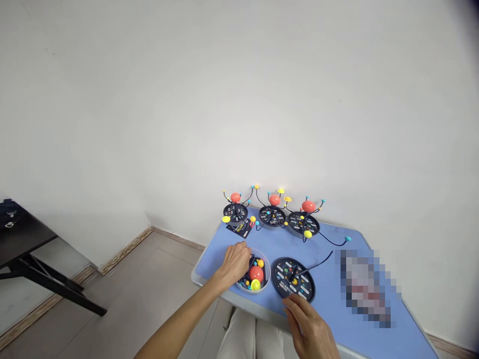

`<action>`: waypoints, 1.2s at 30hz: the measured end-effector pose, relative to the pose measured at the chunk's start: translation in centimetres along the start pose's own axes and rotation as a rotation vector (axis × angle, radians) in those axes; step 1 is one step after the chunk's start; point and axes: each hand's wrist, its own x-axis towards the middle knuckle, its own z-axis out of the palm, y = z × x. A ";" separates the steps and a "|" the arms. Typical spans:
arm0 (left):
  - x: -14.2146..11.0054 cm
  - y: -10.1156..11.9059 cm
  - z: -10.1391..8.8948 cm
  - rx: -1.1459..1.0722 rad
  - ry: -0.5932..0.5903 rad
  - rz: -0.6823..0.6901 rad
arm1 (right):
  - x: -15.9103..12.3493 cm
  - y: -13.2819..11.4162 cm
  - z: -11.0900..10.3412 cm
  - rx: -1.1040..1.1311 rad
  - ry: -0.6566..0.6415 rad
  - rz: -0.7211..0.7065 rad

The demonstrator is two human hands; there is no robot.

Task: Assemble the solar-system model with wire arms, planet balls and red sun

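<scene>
2 hands pose risks: left hand, fingertips hidden in a clear bowl, could tip it; right hand, fingers spread, could skid a black disc.

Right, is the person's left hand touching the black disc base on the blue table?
Apart. The head view shows the left hand at the clear plastic bowl, with the bowl lying between the hand and the black disc base.

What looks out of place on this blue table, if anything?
A pixelated patch covers part of the blue table, hiding whatever lies there. Also, a long wire with a blue ball seems to droop from the right-hand model to the tabletop, unlike the other models' raised arms.
</scene>
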 end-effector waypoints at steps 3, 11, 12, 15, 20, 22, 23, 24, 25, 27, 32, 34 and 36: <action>1.2 0.5 0.9 0.011 -0.028 -0.007 | -0.1 -0.4 -0.2 0.007 -0.001 0.011; 3.1 -1.2 0.1 -0.206 -0.011 0.009 | -1.5 0.0 -0.8 -0.028 -0.017 0.030; 3.1 -1.5 -0.2 -0.258 -0.002 0.009 | -1.5 0.0 -0.9 -0.031 -0.024 0.033; 3.0 -2.5 -0.9 -0.418 0.011 0.011 | -1.3 0.0 -0.9 -0.018 -0.038 0.039; 2.6 -3.5 -0.5 -0.613 0.040 -0.007 | -0.6 -0.4 -0.5 0.003 -0.059 0.031; 2.7 -3.8 -0.1 -0.662 0.063 -0.019 | -0.4 -0.5 -0.4 0.000 -0.070 0.032; 2.8 -3.9 0.1 -0.681 0.073 -0.023 | -0.3 -0.5 -0.4 -0.003 -0.076 0.035; 2.9 -4.0 0.3 -0.698 0.082 -0.027 | -0.3 -0.6 -0.4 -0.005 -0.081 0.036; 2.9 -4.0 0.4 -0.712 0.087 -0.029 | -0.3 -0.6 -0.3 -0.006 -0.087 0.035; 2.8 -4.0 0.5 -0.732 0.093 -0.034 | -0.3 -0.6 -0.3 -0.012 -0.089 0.027; 1.7 -3.4 0.2 -0.723 0.080 -0.017 | -0.3 -0.3 0.0 -0.025 -0.071 -0.018; 1.1 -3.0 0.2 -0.706 0.055 -0.008 | -0.2 -0.2 0.1 -0.024 -0.070 -0.035; 0.7 -2.6 0.3 -0.689 0.025 -0.003 | -0.1 -0.2 0.3 -0.022 -0.067 -0.045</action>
